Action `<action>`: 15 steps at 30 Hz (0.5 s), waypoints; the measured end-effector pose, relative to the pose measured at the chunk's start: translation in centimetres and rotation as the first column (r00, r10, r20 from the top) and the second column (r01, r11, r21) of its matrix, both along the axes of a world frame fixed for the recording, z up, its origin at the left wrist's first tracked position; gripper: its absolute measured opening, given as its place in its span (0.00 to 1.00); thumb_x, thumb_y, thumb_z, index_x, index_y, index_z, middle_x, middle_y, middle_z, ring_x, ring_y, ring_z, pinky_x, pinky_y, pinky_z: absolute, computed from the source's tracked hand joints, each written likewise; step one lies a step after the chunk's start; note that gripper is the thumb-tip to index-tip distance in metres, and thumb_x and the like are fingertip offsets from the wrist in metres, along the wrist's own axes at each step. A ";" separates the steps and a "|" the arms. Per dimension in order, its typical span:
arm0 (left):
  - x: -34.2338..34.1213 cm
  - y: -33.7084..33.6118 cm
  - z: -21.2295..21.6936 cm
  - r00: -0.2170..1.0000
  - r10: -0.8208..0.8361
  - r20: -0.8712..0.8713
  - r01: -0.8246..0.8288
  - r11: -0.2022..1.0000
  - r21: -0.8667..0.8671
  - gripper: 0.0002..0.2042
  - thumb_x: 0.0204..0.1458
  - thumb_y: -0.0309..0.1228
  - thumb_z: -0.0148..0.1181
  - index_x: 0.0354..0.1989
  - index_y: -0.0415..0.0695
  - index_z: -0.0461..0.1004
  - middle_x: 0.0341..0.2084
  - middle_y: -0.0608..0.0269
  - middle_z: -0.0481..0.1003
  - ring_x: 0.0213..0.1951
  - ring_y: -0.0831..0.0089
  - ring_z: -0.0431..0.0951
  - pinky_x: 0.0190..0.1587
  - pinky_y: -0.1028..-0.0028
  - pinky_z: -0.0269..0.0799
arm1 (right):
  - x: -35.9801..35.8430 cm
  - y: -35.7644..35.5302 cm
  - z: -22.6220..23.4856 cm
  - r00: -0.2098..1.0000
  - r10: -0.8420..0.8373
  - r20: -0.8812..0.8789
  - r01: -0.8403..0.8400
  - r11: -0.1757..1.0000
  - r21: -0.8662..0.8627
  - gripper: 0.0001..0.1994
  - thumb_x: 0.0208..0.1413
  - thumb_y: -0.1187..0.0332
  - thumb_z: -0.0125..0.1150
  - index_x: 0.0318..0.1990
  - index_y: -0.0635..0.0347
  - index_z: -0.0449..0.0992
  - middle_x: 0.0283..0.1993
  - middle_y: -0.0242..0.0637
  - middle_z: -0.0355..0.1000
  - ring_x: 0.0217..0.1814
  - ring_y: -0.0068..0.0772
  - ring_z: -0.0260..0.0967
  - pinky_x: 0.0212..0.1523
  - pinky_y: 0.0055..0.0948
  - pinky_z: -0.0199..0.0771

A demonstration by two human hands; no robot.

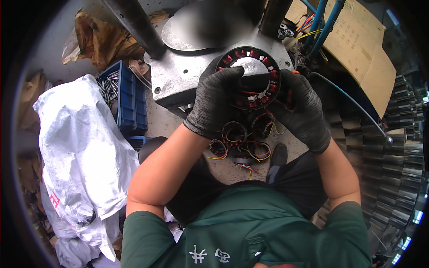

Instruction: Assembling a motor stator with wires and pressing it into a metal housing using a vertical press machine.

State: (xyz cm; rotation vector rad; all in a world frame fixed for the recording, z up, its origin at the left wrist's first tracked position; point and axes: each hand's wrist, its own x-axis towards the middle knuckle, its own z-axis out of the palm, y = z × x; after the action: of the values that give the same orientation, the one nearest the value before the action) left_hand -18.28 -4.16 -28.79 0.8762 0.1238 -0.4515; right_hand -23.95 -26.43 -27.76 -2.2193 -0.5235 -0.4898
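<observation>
In front of the metal machine base, I hold up a motor stator, a dark ring with red copper windings round its inside. My left hand, in a dark grey glove, grips its left side with the thumb over the rim. Gloved as well, my right hand is closed on the right side, its fingertips partly hidden behind the ring. Below my hands, several more wound stators with red, yellow and blue lead wires lie on the floor between my feet.
The machine's steel base plate stands ahead, with thick posts and a round disc. To the left are a blue crate of metal pieces and white sacks. Cardboard, blue bars and stacked metal cores occupy the right.
</observation>
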 end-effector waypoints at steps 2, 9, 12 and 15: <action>-0.2 0.0 0.0 0.999 -0.049 0.017 0.050 0.998 -0.032 0.15 0.58 0.34 0.64 0.49 0.38 0.77 0.30 0.57 0.80 0.29 0.67 0.84 0.27 0.70 0.81 | 0.1 -0.1 -0.4 1.000 0.003 -0.021 -0.002 0.999 0.051 0.34 0.44 0.75 0.77 0.63 0.58 0.73 0.51 0.43 0.75 0.50 0.39 0.79 0.51 0.36 0.81; -0.5 -0.7 0.5 0.988 -0.071 0.136 0.083 0.993 -0.083 0.30 0.58 0.33 0.65 0.66 0.38 0.62 0.51 0.47 0.76 0.51 0.55 0.83 0.51 0.55 0.86 | 0.7 -0.7 -0.9 0.999 0.030 0.033 -0.032 0.996 0.080 0.36 0.43 0.75 0.79 0.63 0.60 0.72 0.53 0.42 0.76 0.53 0.36 0.78 0.54 0.34 0.80; -0.4 -0.7 0.7 0.968 -0.065 0.241 0.079 0.996 -0.047 0.35 0.57 0.33 0.67 0.70 0.37 0.58 0.56 0.46 0.73 0.55 0.54 0.81 0.53 0.56 0.85 | 1.1 -0.8 -1.6 0.992 0.122 -0.041 -0.106 0.956 0.273 0.36 0.44 0.78 0.79 0.64 0.61 0.71 0.57 0.41 0.76 0.57 0.33 0.77 0.57 0.34 0.80; -0.6 -0.8 1.1 0.948 -0.100 0.303 0.114 0.993 -0.028 0.37 0.54 0.31 0.69 0.70 0.37 0.57 0.58 0.48 0.73 0.59 0.57 0.79 0.56 0.58 0.83 | 1.7 -0.9 -2.5 0.973 0.228 -0.039 -0.177 0.841 0.512 0.37 0.44 0.81 0.79 0.65 0.62 0.70 0.60 0.40 0.74 0.62 0.32 0.74 0.61 0.34 0.78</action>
State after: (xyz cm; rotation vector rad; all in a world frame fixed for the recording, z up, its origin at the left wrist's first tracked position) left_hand -18.85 -4.94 -27.72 0.9003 -0.2149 -0.4146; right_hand -22.25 -27.37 -30.29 -1.6502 -0.5030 -0.3529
